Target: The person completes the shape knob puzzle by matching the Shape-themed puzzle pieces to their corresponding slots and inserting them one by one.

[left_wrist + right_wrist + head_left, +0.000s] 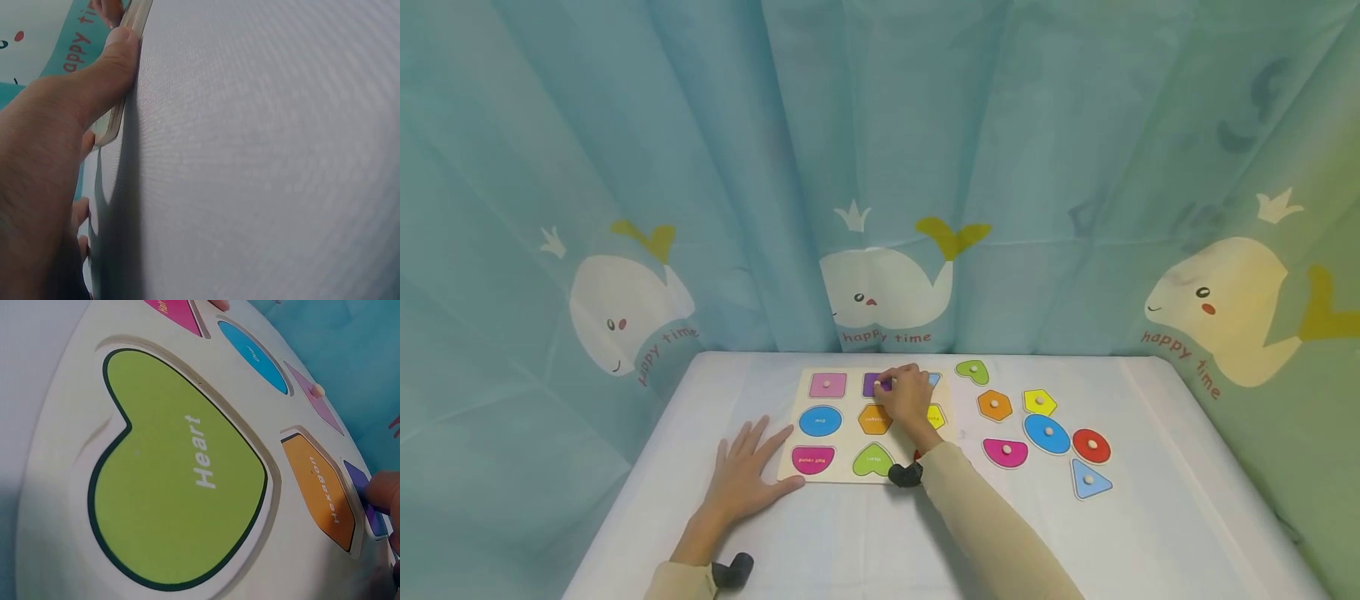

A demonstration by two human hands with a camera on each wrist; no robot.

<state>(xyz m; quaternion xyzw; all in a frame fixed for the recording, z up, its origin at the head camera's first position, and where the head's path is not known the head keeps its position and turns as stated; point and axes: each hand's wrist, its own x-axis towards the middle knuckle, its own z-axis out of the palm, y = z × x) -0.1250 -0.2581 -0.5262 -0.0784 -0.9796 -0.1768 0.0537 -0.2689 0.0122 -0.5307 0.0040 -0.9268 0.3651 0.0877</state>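
A cream wooden puzzle board (845, 477) lies on the white table, with coloured shape recesses, some labelled. At its far middle my right hand (910, 400) pinches the knob of a purple square puzzle piece (869, 382), which sits at its slot; whether it lies fully flush I cannot tell. The right wrist view shows this purple piece (369, 499) partly behind the fingers. My left hand (741, 477) is spread at the board's left side, its thumb (119, 59) touching the near edge. A pink piece (827, 385) with a knob lies in the far left slot.
Loose knobbed pieces lie right of the board: a green heart (972, 372), orange hexagon (995, 406), yellow pentagon (1040, 402), blue oval (1047, 434), red circle (1092, 447), magenta half round (1005, 452) and light-blue triangle (1091, 481). A whale-print curtain (1037, 208) hangs behind the table.
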